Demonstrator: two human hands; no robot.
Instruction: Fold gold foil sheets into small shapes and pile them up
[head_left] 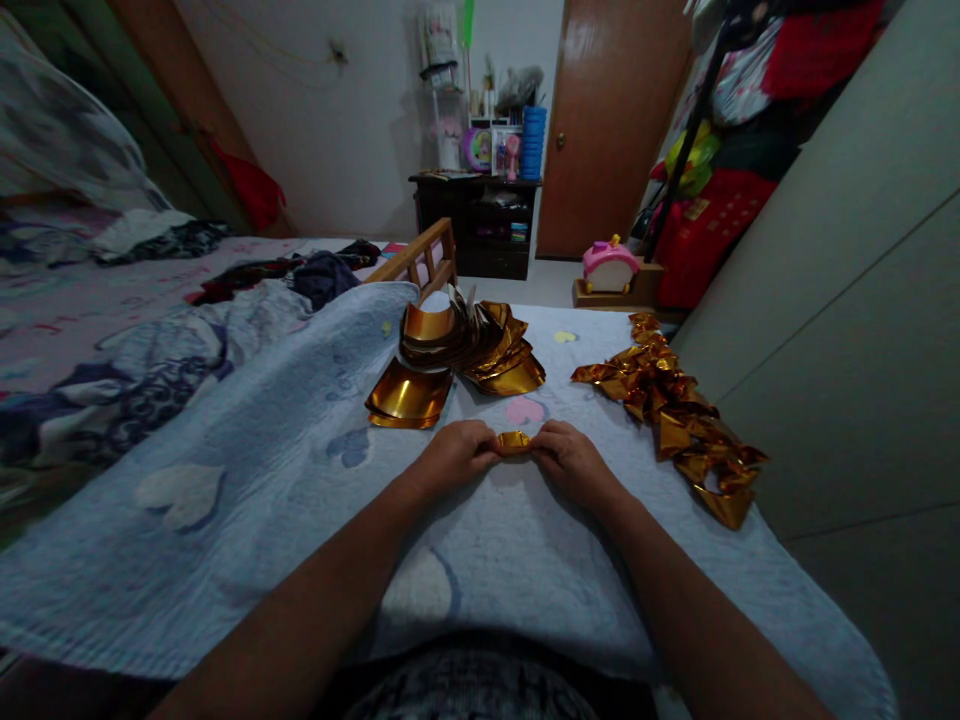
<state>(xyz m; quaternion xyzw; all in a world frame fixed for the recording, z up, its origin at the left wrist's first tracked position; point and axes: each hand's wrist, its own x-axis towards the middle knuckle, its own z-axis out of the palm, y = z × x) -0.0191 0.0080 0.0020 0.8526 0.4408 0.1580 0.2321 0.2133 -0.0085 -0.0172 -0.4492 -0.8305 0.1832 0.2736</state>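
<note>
While on the blanket [300, 480], left hand [454, 456] and right hand [574, 462] tight on gold foil piece [514, 441].

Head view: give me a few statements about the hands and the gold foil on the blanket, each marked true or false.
1. The left hand and the right hand both hold one small gold foil piece. True.
2. A stack of curled gold sheets lies beyond the hands on the blue blanket. True.
3. A pile of folded gold pieces lies on the blanket to the right of the hands. True.
4. The stack touches the pile. False: a strip of blanket lies between them.
5. The left hand reaches into the stack. False: its fingers are on the foil piece, apart from the stack.
6. The foil piece is lifted high above the blanket. False: it is held low, close to the blanket.
</note>
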